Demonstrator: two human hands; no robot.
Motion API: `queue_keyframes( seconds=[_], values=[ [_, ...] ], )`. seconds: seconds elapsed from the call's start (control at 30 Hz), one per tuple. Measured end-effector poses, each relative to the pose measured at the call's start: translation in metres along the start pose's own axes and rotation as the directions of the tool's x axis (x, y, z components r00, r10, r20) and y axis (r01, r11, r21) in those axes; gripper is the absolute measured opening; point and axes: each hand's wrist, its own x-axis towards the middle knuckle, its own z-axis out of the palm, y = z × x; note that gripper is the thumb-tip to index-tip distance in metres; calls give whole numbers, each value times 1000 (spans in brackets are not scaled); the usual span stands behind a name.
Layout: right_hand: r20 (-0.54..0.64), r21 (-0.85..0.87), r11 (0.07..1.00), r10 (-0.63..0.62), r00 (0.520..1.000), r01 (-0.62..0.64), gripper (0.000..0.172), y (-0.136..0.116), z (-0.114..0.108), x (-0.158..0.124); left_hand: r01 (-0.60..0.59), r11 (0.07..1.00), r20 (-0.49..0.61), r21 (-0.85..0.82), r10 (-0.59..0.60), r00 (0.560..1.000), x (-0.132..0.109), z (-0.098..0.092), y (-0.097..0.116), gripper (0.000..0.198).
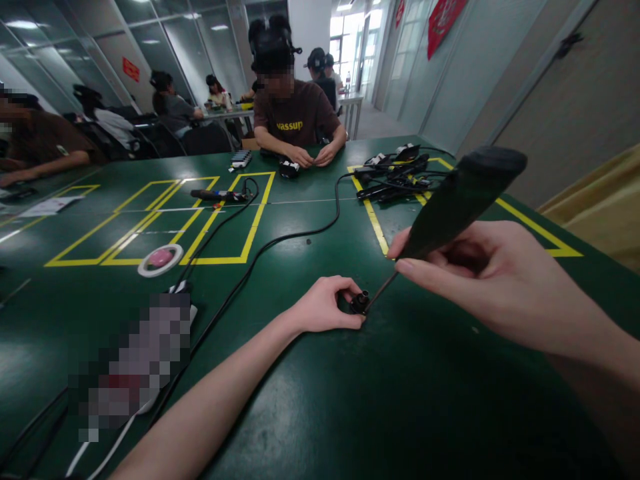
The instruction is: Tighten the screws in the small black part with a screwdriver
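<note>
My left hand [327, 305] rests on the green table [400, 400] with its fingers pinched round a small black part [358, 301]. My right hand [480, 277] grips a dark electric screwdriver [460, 200] by its thick body. The tool slants down to the left, and its thin bit touches the small black part. Both forearms reach in from the bottom edge.
A black cable [280, 240] snakes across the table from a second driver [220, 195]. A pink and white disc [160, 259] lies left of centre. A pile of black parts [395, 175] sits at the back right. A person [295, 120] works opposite; others sit at the left.
</note>
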Motion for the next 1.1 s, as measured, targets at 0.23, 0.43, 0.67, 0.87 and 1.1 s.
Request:
queue_keyframes(
  seconds=[0.23,0.43,0.67,0.87,1.1],
  values=[
    [42,-16,1000,11,999,-10,17,-1,-1,-1,-6,1000,-2,-1,6,1000,0,-1,3,30],
    [26,59,998,34,999,-35,30,-4,3,0,-8,1000,-5,10,8,1000,0,0,3,29],
    [-70,35,999,9,997,-7,31,0,8,-1,-18,1000,-1,7,18,1000,0,0,2,28],
    [-37,-30,999,-23,999,22,25,1,7,0,-6,1000,-4,19,6,1000,0,0,4,26],
    [1,34,999,-39,999,39,10,-1,5,2,-35,999,-6,-8,35,999,0,-1,2,26]
  ],
)
